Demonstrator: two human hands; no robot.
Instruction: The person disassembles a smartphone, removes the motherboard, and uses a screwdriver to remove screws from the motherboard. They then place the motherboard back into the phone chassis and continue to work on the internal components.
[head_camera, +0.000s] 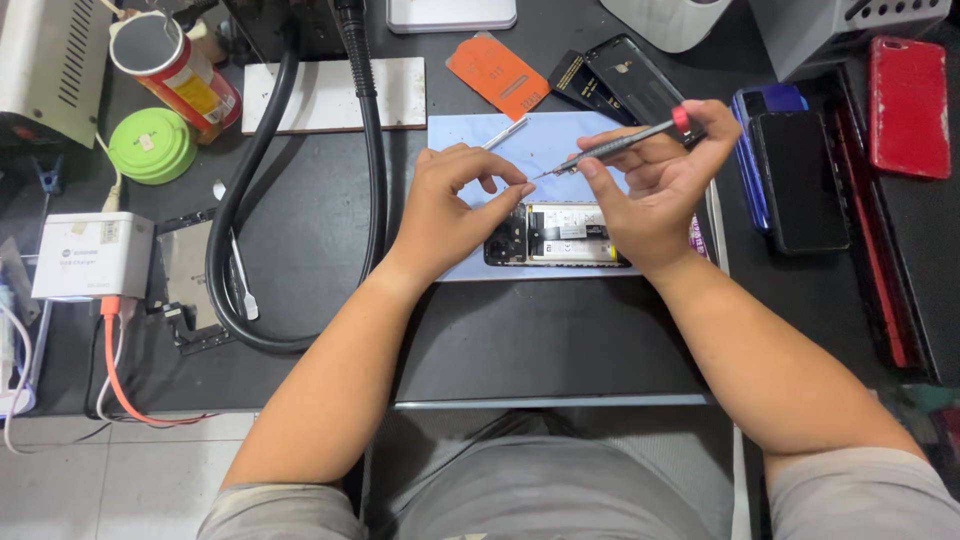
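Note:
An opened phone (560, 235) with its back off lies on a light blue mat (545, 140) in the middle of the dark bench. My right hand (655, 185) holds a thin grey screwdriver (620, 145) with a red cap, its tip pointing left. My left hand (450, 205) hovers over the phone's left end, thumb and forefinger pinched right at the screwdriver's tip. Whether something tiny sits between those fingers I cannot tell. Both hands hide parts of the phone.
Black phones (795, 180), a blue phone (745, 105) and a red phone (908, 105) lie at the right. A black back cover (635, 75) and an orange card (497, 72) lie behind the mat. A thick black hose (372, 170), a white charger box (92, 255), a green disc (152, 145) and a red can (175, 65) stand at the left.

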